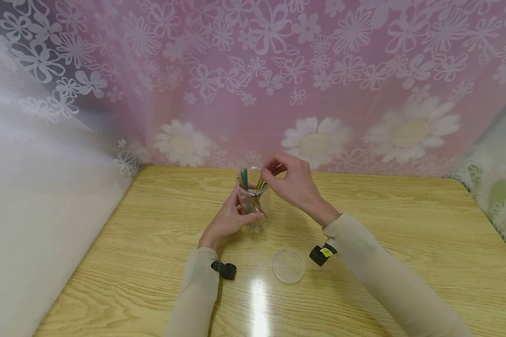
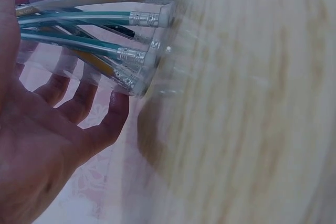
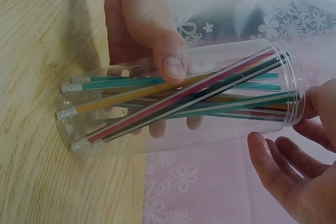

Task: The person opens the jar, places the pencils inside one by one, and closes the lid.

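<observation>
A clear plastic jar holds several pencils with white erasers, in green, yellow, red and dark colours. Their eraser ends lie at the jar's base. My left hand grips the jar's side, with the thumb in front and fingers behind; it also shows in the left wrist view. At the jar's open mouth is my right hand, its fingers bent. In the right wrist view, some fingers overlap the rim and others hang apart from it. Whether they pinch a pencil or the rim cannot be made out.
A round clear lid lies flat on the wooden table, nearer than the jar and between the forearms. Behind the table hangs a pink flowered curtain. A pale sheet hangs at the left.
</observation>
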A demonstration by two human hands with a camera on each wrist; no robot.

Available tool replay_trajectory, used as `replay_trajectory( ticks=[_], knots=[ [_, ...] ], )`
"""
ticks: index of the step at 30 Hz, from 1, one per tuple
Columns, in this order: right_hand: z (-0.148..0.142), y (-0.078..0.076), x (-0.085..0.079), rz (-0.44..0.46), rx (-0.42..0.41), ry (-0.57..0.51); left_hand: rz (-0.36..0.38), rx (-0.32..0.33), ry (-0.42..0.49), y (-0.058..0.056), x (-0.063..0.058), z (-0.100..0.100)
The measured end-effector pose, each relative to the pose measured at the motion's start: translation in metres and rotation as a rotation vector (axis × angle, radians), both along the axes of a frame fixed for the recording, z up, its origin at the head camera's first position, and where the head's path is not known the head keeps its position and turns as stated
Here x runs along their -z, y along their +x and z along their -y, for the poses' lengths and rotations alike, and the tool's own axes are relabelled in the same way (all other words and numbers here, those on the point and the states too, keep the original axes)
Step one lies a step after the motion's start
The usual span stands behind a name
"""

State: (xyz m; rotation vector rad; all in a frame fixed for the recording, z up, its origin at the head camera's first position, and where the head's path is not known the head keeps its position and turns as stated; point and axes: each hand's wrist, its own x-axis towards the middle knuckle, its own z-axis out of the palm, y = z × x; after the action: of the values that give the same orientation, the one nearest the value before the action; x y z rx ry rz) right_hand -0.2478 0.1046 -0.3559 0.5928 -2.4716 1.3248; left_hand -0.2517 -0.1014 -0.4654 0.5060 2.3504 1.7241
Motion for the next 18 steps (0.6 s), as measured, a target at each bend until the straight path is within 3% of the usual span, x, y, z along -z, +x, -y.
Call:
replay_trajectory(
  ticks=[10, 18],
  knots=[
    [-0.008, 0.004, 0.001, 0.075, -0.020, -0.025, 0.008, -0.008, -0.007, -0.001, 0.001, -0.001],
    [-0.021, 0.010, 0.006, 0.078, -0.047, -0.027, -0.003, 0.006, 0.006, 0.000, 0.000, 0.000]
  ],
)
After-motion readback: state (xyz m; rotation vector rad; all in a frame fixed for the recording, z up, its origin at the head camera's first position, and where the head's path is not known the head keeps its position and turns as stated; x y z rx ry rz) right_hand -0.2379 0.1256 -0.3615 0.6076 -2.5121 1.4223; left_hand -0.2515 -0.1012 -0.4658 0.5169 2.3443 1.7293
